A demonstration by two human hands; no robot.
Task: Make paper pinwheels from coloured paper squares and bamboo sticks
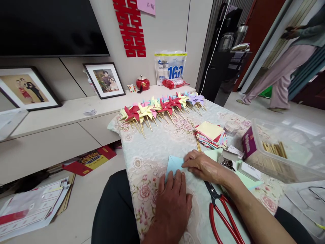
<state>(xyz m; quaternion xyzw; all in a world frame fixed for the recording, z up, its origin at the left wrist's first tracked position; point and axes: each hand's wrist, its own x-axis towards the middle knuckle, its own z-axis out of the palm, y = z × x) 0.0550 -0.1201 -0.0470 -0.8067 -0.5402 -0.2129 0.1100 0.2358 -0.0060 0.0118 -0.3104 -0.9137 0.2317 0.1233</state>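
Observation:
A light blue paper square (173, 163) lies folded on the flowered tablecloth (157, 142) in front of me. My left hand (172, 200) rests flat on its near part, fingers stretched out. My right hand (204, 166) presses down on its right edge, fingers together and bent. Red-handled scissors (222, 213) lie just under my right wrist. A stack of coloured paper squares (210, 135) sits beyond my right hand. A row of finished paper pinwheels (162, 106) on wooden sticks lies across the far end of the table.
A clear plastic box (286, 149) with wooden sticks stands at the right, a small round jar (231, 128) beside it. A low cabinet (63, 115) with framed photos runs along the wall. Papers (33, 203) lie on the floor at left. A person (289, 64) walks at far right.

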